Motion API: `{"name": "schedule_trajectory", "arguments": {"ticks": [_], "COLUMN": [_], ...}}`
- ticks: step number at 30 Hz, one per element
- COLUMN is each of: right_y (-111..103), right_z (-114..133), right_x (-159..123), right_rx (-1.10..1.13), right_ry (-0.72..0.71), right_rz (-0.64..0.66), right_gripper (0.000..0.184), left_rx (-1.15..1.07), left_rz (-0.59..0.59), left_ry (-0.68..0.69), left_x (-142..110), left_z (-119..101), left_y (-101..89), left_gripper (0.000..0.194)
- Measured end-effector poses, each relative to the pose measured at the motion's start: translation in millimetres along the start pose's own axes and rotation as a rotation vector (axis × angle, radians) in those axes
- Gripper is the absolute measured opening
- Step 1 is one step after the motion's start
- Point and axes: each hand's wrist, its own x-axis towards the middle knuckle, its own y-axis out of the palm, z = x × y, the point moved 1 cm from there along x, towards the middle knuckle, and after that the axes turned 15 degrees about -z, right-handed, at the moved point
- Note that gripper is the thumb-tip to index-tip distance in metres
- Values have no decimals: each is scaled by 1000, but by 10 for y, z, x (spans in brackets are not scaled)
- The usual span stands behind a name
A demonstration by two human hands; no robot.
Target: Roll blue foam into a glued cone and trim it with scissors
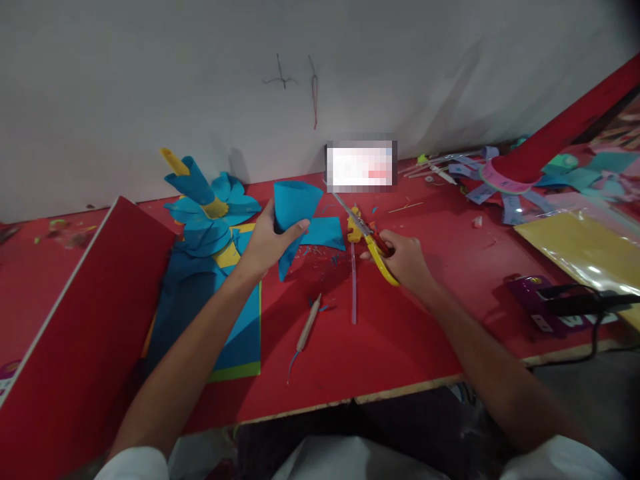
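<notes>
Blue paper piece (295, 203) in left hand (265, 243); yellow-handled scissors (373, 250) in right hand (407, 260). Red table (400, 333), red box (75, 333) at left. Blue paper flower (210, 213) with yellow centre. Glossy yellow sheet (590, 250) at right. White wall (200, 87).

Left hand (267, 243) gripping blue paper piece (295, 203), right hand (407, 260) around yellow-handled scissors (367, 240) over red table (400, 333).

My left hand (267, 243) is raised off the surface, thumb stretched across the front, fingers curled behind in a pinch. My right hand (407, 260) sits lower, knuckles up, fingers closed through a handle. Both forearms reach forward, bare, converging slightly.
</notes>
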Motion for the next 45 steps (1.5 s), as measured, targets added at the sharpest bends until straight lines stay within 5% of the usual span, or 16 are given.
{"name": "schedule_trajectory", "arguments": {"ticks": [4,11,29,45], "right_y": [-10,77,74,56], "right_z": [-1,-144,-93,-87], "right_x": [2,-53,-19,-9], "right_rx": [26,147,5,73], "right_ry": [9,43,-13,-63], "right_rz": [-6,146,147,170], "right_gripper": [67,43,38,42], "left_rx": [38,195,322,275], "left_rz": [6,245,418,459], "left_ry": [31,237,317,225], "left_x": [6,-27,-22,-26], "left_z": [12,-91,-172,-213], "left_y": [-2,-58,-140,-148], "left_gripper": [66,98,71,79]}}
